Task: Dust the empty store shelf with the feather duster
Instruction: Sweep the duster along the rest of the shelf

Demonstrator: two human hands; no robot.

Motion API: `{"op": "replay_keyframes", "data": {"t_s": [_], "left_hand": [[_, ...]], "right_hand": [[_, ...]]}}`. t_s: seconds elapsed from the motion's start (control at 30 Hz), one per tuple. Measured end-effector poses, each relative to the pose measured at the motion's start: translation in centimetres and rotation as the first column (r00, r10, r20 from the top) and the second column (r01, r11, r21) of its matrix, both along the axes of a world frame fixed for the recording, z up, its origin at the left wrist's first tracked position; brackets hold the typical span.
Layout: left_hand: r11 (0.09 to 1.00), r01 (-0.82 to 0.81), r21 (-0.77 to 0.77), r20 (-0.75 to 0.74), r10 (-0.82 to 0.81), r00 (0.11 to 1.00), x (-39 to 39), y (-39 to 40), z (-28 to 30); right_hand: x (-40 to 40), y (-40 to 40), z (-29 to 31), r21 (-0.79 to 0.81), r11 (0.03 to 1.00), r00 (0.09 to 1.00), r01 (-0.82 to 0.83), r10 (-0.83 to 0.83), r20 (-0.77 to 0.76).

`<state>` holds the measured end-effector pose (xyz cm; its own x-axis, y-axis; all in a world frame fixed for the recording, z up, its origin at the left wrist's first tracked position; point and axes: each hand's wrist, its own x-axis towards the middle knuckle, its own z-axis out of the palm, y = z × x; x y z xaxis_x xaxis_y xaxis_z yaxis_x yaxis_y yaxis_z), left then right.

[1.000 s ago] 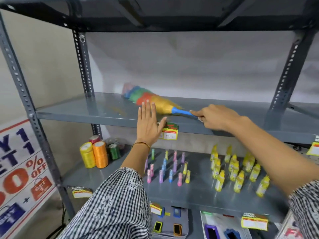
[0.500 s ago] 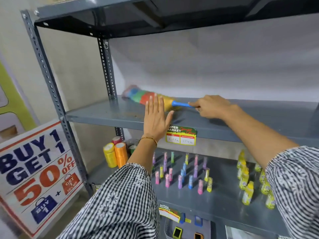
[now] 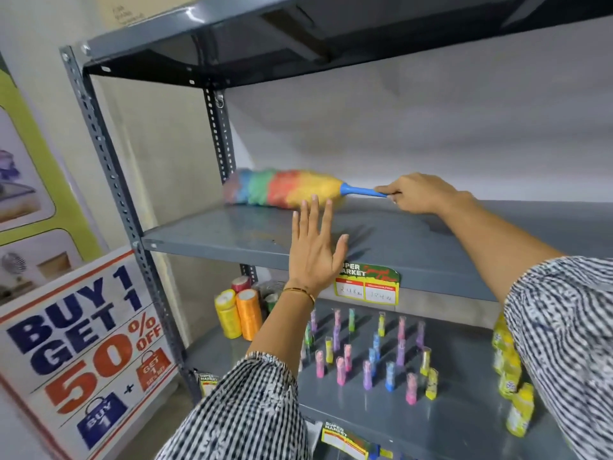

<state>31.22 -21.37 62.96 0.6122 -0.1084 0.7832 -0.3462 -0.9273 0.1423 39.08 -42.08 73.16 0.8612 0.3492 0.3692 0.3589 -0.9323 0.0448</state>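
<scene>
right hand (image 3: pixel 418 194) is closed around the blue handle (image 3: pixel 363 191) of the feather duster (image 3: pixel 282 188), gripping it at the far end from the head. the duster lies low across the grey metal shelf (image 3: pixel 232 234), its rainbow head resting on the shelf surface near the back left corner, just beside the rear perforated upright (image 3: pixel 220 134). head bands run blue, green, red and yellow toward the handle; the tip is blurred

left hand (image 3: pixel 313 254) is fully open, fingers spread and pointing up, palm turned toward the shelf; it holds nothing. it sits at the front edge of the shelf, and whether the palm touches the edge cannot be told. a gold bangle (image 3: pixel 300 291) circles the left wrist. both arms wear black and white checked sleeves (image 3: pixel 245 410)

the dusted shelf carries no goods apart from the duster. a price label (image 3: pixel 366 284) hangs on its front lip, just right of the left hand

shelf below holds thread spools (image 3: pixel 238 313) at the left, small coloured tubes (image 3: pixel 368 353) in the middle and yellow bottles (image 3: pixel 512 383) at the right. a promotional sign (image 3: pixel 79 346) stands left of the rack
</scene>
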Motion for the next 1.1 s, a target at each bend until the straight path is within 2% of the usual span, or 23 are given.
{"op": "replay_keyframes", "data": {"t_s": [0.17, 0.27, 0.4, 0.5, 0.57, 0.73, 0.93, 1.1], "left_hand": [[1.000, 0.017, -0.024, -0.006, -0.017, 1.000, -0.1, -0.1, 0.0], [0.999, 0.026, -0.034, 0.005, -0.026, 1.000, -0.2, -0.1, -0.1], [0.999, 0.017, -0.038, 0.006, -0.017, 1.000, -0.1, 0.0, -0.1], [0.999, 0.022, -0.040, -0.002, -0.022, 1.000, 0.0, 0.1, -0.1], [0.999, 0.016, -0.039, -0.009, -0.016, 1.000, 0.1, 0.0, -0.1], [1.000, 0.002, -0.026, -0.039, -0.003, 0.999, 0.1, 0.1, -0.2], [0.998, -0.058, 0.017, -0.087, 0.059, 0.994, -0.5, -0.1, 0.2], [0.983, -0.117, 0.139, -0.107, 0.132, 0.986, -2.0, 0.5, 0.3]], "right_hand": [[0.7, 2.0, 0.2, -0.075, 0.993, 0.996, -0.085, 0.085, -0.004], [1.3, 2.2, 0.5, -0.036, 0.997, 0.997, -0.062, 0.064, 0.041], [1.8, 4.0, 0.9, -0.076, 0.992, 0.995, -0.097, 0.099, 0.023], [2.5, 3.3, 0.4, -0.022, 0.999, 0.998, -0.049, 0.050, 0.025], [2.3, 3.2, -0.5, -0.069, 0.997, 0.999, -0.033, 0.032, -0.016], [0.3, 4.8, -2.4, -0.132, 0.980, 0.984, -0.148, 0.133, -0.121], [-3.8, 3.2, -3.3, -0.132, 0.965, 0.969, -0.228, 0.211, -0.128], [-7.7, 2.0, -3.2, -0.113, 0.952, 0.951, -0.284, 0.266, -0.156]]}}
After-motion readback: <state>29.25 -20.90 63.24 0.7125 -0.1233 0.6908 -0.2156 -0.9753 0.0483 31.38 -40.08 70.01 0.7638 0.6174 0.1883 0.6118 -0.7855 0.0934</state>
